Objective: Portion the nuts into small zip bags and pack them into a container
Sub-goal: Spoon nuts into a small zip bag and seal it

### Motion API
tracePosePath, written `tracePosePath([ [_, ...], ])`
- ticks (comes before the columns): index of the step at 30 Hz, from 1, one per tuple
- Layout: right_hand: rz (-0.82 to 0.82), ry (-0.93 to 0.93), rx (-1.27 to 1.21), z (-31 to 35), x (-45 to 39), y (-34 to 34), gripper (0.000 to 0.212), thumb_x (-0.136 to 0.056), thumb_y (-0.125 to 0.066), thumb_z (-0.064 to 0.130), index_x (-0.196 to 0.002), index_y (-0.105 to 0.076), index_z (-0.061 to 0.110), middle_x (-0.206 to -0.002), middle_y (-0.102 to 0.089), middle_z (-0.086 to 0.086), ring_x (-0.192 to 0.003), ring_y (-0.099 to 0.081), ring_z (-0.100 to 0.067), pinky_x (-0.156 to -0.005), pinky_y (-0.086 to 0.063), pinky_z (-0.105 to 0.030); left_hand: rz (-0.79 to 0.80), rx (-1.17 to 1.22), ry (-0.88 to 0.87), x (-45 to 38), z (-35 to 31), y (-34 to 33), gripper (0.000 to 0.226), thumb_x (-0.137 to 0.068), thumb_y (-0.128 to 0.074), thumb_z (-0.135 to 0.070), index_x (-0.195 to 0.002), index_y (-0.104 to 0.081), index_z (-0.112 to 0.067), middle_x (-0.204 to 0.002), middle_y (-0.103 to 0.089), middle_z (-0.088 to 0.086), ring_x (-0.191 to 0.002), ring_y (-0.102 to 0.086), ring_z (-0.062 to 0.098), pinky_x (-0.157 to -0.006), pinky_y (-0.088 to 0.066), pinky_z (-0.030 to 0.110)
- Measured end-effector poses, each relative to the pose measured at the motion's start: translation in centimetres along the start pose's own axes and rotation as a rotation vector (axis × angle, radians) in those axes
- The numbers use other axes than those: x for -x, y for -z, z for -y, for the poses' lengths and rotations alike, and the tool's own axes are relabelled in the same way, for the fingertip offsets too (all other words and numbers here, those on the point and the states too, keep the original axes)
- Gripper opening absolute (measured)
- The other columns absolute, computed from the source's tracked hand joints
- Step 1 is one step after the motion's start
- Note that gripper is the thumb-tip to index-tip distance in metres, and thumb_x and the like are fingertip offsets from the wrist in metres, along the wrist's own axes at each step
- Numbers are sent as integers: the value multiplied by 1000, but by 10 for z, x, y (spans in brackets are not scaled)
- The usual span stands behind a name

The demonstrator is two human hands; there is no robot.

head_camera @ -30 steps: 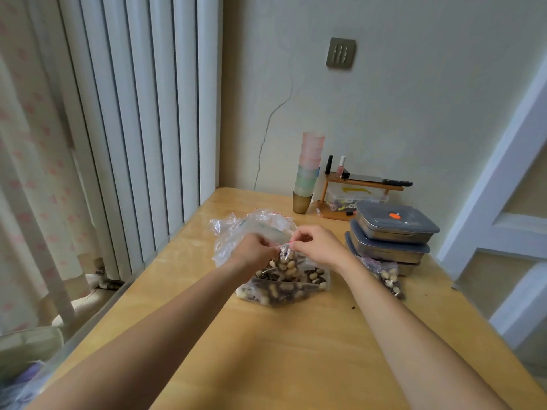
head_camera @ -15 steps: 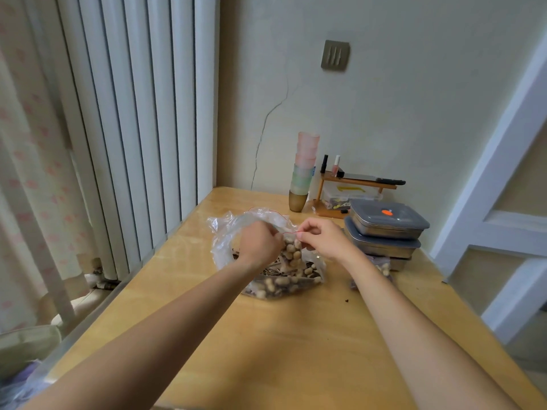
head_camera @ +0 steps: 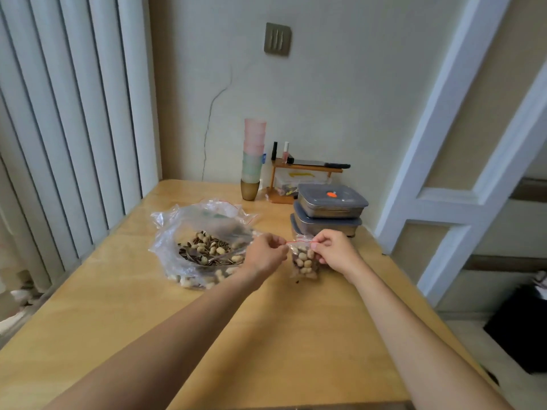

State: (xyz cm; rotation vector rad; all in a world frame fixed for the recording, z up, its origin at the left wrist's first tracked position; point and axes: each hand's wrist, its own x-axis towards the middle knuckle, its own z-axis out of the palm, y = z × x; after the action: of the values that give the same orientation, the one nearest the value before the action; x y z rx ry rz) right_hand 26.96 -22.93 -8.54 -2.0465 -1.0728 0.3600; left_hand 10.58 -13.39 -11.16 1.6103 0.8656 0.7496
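My left hand (head_camera: pixel 266 252) and right hand (head_camera: pixel 333 250) each pinched one end of the red zip strip on the small clear zip bag of peanuts (head_camera: pixel 305 260) — bag hung between them, its bottom touching the wooden worktop (head_camera: pixel 266 335), just in front of the stacked grey-lidded metal containers (head_camera: pixel 330 213). The large crumpled clear bag of mixed nuts (head_camera: pixel 207 247) lay open to the left. Step in hand, as I judged it: sealing. Next — press the zip shut end to end, then open a container.
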Motion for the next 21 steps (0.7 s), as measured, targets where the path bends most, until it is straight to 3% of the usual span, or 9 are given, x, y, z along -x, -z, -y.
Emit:
tracePosePath([
  [3,-72,-41,38,-22,-2,8,14,-92,-69,12,-80,-69,18,-73,-73,-1,-69,-67,-18,-86,-60,-48,50,9,12,-6,7,-16,11,-83,-61,-15,-92,-66,-15,-84,-72,5,-75,-69,22,-83,-58,47],
  [7,-115,-95,40,-38,-8,6,14,-91,-70,15,-78,-69,22,-76,-74,1,-79,-73,-24,-85,-61,-49,89,-101,29,-7,7,-23,16,-83,-59,-19,-98,-66,-21,-98,-72,4,-95,-70,26,-89,-59,43],
  [10,-149,-117,43,-37,-9,3,12,-92,-68,18,-82,-68,24,-81,-71,6,-88,-69,-22,-84,-57,-37,105,-143,14,-7,7,-24,17,-85,-58,-19,-99,-67,-22,-102,-72,3,-97,-69,23,-91,-58,41],
  [12,-187,-107,74,-32,-9,5,11,-95,-66,17,-87,-67,25,-83,-66,9,-94,-66,-20,-80,-47,-27,56,-134,2,-5,4,-21,14,-89,-56,-9,-94,-67,-15,-96,-72,5,-85,-71,22,-78,-61,35],
  [15,-273,-37,112,-20,-10,5,14,-95,-62,13,-88,-67,24,-85,-66,9,-96,-65,-20,-79,-48,-28,-96,-130,-70,0,-6,-7,26,-87,-47,2,-78,-66,-12,-72,-68,4,-59,-63,19,-57,-55,30],
  [17,-300,30,113,-6,-13,1,15,-95,-60,10,-89,-69,21,-88,-68,7,-93,-65,-19,-77,-49,-28,-210,-178,-109,0,-10,9,29,-83,-44,0,-71,-66,-15,-66,-67,1,-58,-61,18,-58,-53,30],
  [21,-211,186,84,34,-18,-22,17,-97,-62,13,-89,-73,23,-87,-70,11,-85,-64,-11,-69,-46,-20,-375,-267,-137,-3,-4,47,23,-91,-49,-11,-75,-64,-19,-71,-69,1,-62,-62,21,-61,-53,34],
])
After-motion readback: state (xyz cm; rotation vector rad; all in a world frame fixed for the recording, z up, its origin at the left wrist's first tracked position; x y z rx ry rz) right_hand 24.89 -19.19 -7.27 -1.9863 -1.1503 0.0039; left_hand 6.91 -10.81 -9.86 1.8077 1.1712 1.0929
